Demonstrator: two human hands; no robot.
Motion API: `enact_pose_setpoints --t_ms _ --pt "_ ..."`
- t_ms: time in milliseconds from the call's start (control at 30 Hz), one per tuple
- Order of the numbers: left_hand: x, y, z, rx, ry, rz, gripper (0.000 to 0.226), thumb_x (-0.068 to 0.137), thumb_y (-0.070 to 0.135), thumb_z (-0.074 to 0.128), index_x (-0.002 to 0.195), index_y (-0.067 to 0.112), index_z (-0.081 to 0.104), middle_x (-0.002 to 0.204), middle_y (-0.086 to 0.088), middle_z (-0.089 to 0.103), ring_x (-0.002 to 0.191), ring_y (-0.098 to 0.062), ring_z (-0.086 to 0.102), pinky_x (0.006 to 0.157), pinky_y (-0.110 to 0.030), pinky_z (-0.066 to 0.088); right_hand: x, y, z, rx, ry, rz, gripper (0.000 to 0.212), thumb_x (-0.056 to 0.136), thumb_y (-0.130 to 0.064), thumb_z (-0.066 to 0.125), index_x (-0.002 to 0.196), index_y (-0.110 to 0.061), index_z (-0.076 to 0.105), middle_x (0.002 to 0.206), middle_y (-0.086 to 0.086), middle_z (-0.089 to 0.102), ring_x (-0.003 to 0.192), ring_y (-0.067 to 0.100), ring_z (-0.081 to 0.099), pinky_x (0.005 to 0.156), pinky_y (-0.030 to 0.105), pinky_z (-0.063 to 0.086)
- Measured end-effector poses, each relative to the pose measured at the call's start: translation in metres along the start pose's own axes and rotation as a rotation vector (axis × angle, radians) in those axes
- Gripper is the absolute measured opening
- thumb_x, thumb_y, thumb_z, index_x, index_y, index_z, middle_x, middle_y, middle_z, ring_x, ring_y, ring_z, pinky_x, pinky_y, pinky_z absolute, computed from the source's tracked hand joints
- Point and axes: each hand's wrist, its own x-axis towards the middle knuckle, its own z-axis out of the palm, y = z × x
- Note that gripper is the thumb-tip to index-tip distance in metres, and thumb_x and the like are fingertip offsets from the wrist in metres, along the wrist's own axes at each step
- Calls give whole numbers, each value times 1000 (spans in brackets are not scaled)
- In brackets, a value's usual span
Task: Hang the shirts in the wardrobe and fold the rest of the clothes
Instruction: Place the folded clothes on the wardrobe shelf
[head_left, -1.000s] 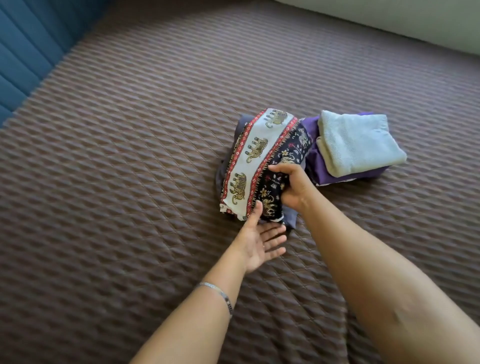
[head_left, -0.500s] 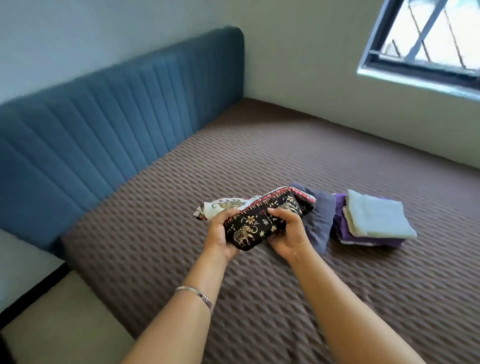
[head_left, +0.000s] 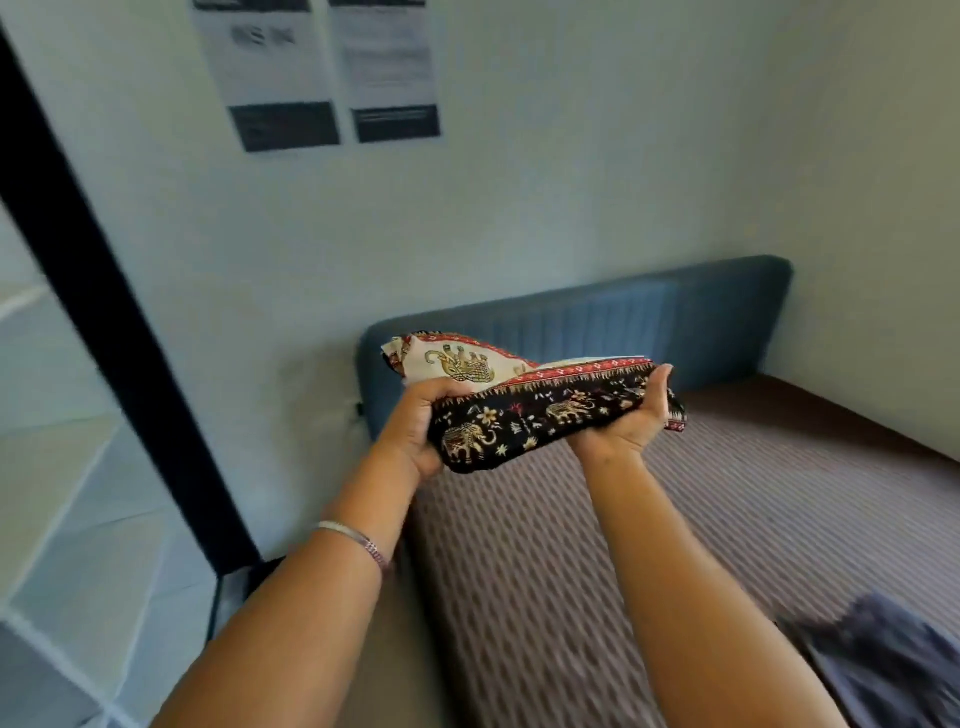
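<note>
Now holding folded cloth (head_left: 530, 410) from both ends, hands (head_left: 519, 426) curled around it, probably to keep folds together.

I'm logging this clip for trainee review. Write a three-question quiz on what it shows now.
1. True or false: the folded elephant-print cloth lies on the bed.
2. Which wrist has the bracelet? A left, B right.
3. Fill in: the headboard is ____ in colour.

Key: 1 false, the left hand and right hand hold it up by its ends. 2 A. 3 blue.
</note>
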Motion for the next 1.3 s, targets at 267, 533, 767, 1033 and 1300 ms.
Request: enact_pose_setpoints --t_ms 267,533,767,1033,1300 --pt "1 132 -154 -26 227 226 44 73 17 73 114 6 62 104 -17 72 94 -33 70 81 -44 58 86 171 82 5 -267 270 40 83 -47 60 108 -16 63 104 9 65 99 31 63 94 50 48" --pt "-54 228 -279 -58 452 518 75 75 49 69 134 6 52 126 -22 62 115 -39 61 96 -53 50 101 356 153 61 -443 635 69 80 -67 58 125 -15 60 117 11 64 113 30 60 104 50 41" --pt "-96 269 -334 -44 692 710 31 89 32 59 108 9 65 100 -15 73 91 -32 71 79 -45 57 93 480 198 130 -729 929 98 74 -78 53 146 -13 39 149 10 40 137 34 38 114 54 24" --pt "-76 323 -394 -2 849 931 21 87 19 58 105 10 64 90 -11 74 81 -27 72 74 -40 59 124 619 254 128 -839 1052 52 86 -52 58 120 -13 60 116 9 62 114 28 57 107 48 37" --pt "-82 401 -457 79 1182 1120 27 82 19 58 107 8 60 89 -10 72 84 -30 70 71 -42 58 158 744 335 137 -1034 1330 46 86 -49 55 109 -10 63 113 12 62 112 30 55 110 49 33"
